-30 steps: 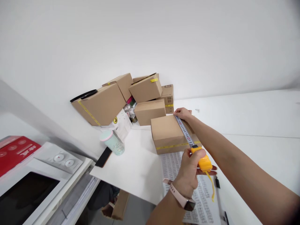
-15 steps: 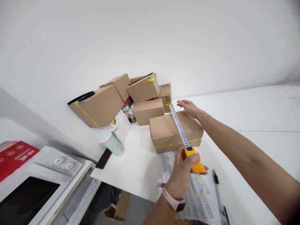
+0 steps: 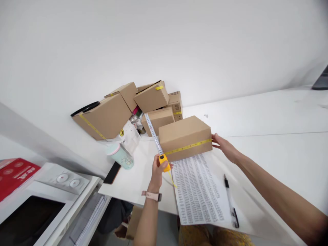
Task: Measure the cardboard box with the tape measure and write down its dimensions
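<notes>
My left hand [image 3: 157, 169] is wrapped round a yellow tape measure [image 3: 164, 163]. Its pulled-out blade [image 3: 153, 133] points up and away, beside the left end of a brown cardboard box [image 3: 186, 138]. A strip of yellow measuring tape runs along the box's near side. Against the right end of that box rests my right hand [image 3: 225, 147], its fingers stretched out and partly hidden behind the corner. A printed sheet [image 3: 197, 194] covered in rows of figures lies in front of the box, and a black-capped pen [image 3: 232, 205] lies along the sheet's right edge.
Several taped cardboard boxes [image 3: 107, 114] are stacked against the wall. A mint tumbler [image 3: 121, 156] leans near a dark flat object [image 3: 112, 173]. To the left stand a white appliance with dials [image 3: 61, 178] and a red box [image 3: 16, 176]. The white table's [image 3: 143, 191] front edge is nearby.
My left hand has moved left with the tape measure, taking the blade from above the box to its left end. My right hand has come down from behind the box to its right end.
</notes>
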Demonstrator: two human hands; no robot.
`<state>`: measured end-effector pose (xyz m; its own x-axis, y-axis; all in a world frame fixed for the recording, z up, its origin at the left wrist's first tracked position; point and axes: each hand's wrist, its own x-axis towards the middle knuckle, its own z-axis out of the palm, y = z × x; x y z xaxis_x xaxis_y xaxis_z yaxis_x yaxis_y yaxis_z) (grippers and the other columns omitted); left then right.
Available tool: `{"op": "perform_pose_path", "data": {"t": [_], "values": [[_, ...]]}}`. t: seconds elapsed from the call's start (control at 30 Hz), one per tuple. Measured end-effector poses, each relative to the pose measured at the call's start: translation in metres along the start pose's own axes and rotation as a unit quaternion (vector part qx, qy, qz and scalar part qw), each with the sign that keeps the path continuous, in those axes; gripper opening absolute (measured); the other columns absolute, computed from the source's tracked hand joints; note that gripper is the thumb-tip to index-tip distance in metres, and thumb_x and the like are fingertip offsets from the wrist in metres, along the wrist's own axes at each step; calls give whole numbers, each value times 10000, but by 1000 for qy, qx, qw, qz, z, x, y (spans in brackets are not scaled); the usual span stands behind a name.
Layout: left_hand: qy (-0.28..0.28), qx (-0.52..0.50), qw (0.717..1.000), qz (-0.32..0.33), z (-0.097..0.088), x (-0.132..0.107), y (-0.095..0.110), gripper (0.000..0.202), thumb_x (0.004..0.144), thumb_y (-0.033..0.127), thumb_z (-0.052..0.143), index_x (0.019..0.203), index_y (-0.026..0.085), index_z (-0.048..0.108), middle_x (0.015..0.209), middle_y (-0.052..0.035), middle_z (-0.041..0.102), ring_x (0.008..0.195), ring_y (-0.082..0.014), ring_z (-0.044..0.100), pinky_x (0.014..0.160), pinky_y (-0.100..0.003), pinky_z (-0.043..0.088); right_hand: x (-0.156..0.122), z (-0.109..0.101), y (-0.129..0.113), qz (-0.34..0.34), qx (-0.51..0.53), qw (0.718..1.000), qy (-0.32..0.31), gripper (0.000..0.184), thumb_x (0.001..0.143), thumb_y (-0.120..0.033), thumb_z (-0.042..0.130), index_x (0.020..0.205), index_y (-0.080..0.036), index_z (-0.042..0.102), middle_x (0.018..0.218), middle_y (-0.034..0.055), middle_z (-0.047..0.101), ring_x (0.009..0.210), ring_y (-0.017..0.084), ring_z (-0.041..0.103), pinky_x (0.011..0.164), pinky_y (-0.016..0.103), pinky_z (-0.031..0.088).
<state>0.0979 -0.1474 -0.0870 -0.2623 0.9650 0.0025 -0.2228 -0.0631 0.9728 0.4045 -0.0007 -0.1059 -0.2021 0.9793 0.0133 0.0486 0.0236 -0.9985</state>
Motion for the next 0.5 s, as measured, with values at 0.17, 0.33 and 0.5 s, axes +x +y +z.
{"op": "perform_pose_path", "data": {"t": [0.17,0.33,0.5], "values": [[-17,-11,998,62,1,-7,55,558,680,433,832,1123,211,574,977,-26,705,728,-204,726,708,-359,599,-19,4,-68,-77,-96,989,87,588,839,-684,642,1293,-311,655,1292,70,685,1082,287,637,852,401,556],[-5,-27,999,19,14,-15,82,522,702,450,813,1085,163,605,1037,-70,723,689,-192,725,671,-336,602,-25,8,-65,-40,-172,976,126,558,855,-577,634,1331,-287,605,1379,76,635,852,234,644,688,365,544],[9,-53,997,49,44,-46,80,510,711,445,818,1089,180,601,1271,-97,672,704,-177,728,656,-325,607,-14,8,-52,-45,-219,966,130,598,853,-539,625,1376,-255,568,1363,112,632,852,239,659,749,387,553]]}}
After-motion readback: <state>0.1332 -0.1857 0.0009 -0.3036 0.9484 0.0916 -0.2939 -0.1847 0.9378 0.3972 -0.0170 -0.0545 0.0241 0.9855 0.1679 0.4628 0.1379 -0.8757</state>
